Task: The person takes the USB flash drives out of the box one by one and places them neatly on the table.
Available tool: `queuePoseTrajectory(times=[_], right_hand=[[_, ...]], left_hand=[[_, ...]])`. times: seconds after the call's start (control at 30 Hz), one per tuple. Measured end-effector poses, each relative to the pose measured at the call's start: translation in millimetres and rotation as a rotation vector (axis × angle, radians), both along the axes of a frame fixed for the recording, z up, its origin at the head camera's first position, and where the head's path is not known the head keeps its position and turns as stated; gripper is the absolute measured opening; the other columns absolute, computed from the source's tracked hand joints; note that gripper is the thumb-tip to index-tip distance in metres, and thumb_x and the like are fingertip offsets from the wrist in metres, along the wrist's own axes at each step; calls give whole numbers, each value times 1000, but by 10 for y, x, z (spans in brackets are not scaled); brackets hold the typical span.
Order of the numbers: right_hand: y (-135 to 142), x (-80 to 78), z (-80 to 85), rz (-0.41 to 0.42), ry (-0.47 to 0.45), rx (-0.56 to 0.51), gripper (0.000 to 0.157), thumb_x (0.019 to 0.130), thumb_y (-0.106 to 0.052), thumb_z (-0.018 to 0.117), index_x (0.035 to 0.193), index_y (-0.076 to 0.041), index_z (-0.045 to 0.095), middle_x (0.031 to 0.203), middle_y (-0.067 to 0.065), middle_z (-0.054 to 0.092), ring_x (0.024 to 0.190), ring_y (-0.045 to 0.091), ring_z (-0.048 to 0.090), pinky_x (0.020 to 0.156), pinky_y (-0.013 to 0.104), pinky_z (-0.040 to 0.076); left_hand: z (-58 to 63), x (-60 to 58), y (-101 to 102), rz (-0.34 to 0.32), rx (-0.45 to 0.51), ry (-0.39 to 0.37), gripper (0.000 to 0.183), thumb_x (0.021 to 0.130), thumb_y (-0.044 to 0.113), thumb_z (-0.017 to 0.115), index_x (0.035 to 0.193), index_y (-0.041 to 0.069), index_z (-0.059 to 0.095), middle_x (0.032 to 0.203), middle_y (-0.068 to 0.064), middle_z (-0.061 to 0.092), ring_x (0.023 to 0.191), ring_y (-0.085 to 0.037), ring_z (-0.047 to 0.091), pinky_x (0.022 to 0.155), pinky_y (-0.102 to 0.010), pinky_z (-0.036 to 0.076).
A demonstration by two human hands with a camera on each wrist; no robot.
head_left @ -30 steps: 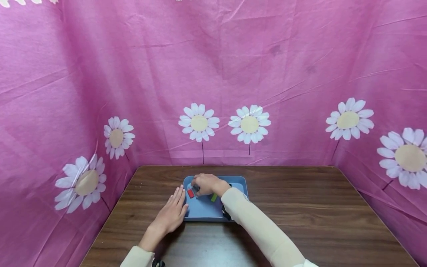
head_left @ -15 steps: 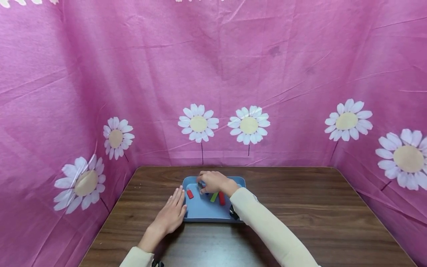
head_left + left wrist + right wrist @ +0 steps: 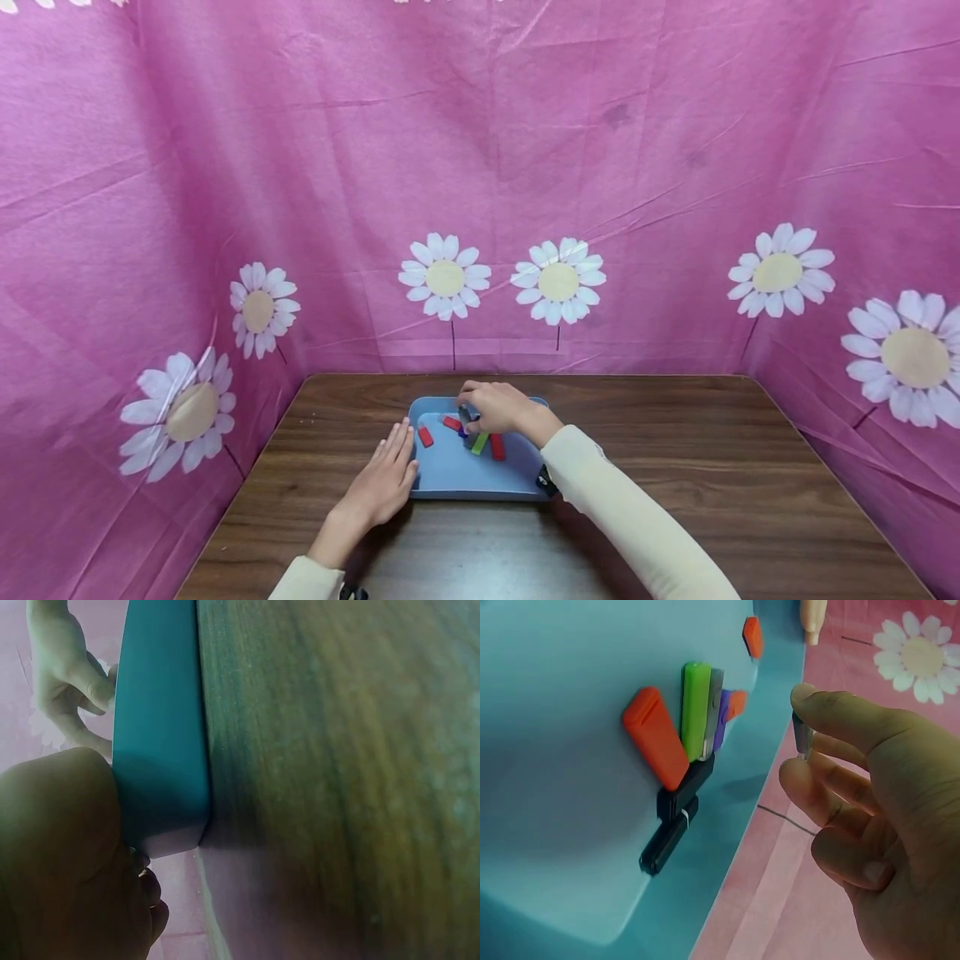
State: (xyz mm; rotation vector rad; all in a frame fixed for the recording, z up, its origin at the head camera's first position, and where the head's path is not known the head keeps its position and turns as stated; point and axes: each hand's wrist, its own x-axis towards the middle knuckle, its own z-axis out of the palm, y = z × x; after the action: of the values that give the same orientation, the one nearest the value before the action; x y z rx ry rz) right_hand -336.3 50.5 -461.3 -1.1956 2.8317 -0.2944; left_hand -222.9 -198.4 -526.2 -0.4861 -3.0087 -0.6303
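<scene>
Over the blue tray (image 3: 450, 477), my right hand (image 3: 501, 408) pinches a small dark grey USB stick (image 3: 802, 736) between thumb and fingertips. Below it, in the right wrist view, lie a long red stick (image 3: 654, 736), a green one (image 3: 696, 711), a grey one (image 3: 711, 716), a purple one (image 3: 721, 721) and two black ones (image 3: 666, 844), close together. A small red stick (image 3: 452, 422) lies beside this group; another red stick (image 3: 426, 436) lies apart near the tray's left wall. My left hand (image 3: 378, 483) rests with straight fingers against the tray's left side.
The tray stands on a brown wooden table (image 3: 675, 467), near its far edge. A pink cloth (image 3: 495, 167) with white daisies hangs behind and on both sides. The tray's raised walls surround the sticks.
My right hand has moved right and slightly up with the grey stick in its fingers. The red and green sticks under it have come into view. My left hand has stayed in place.
</scene>
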Motion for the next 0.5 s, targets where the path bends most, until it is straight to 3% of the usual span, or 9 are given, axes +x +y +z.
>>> queuePoseTrajectory(times=[0.5], right_hand=[[416, 65, 109, -17, 30, -61, 47, 94, -28, 83, 136, -10, 73, 135, 5, 67, 104, 22, 71, 98, 46, 61]], left_hand=[[45, 8, 18, 11, -68, -20, 61, 114, 24, 45, 164, -7, 30, 177, -22, 20, 165, -41, 20, 133, -58, 23]])
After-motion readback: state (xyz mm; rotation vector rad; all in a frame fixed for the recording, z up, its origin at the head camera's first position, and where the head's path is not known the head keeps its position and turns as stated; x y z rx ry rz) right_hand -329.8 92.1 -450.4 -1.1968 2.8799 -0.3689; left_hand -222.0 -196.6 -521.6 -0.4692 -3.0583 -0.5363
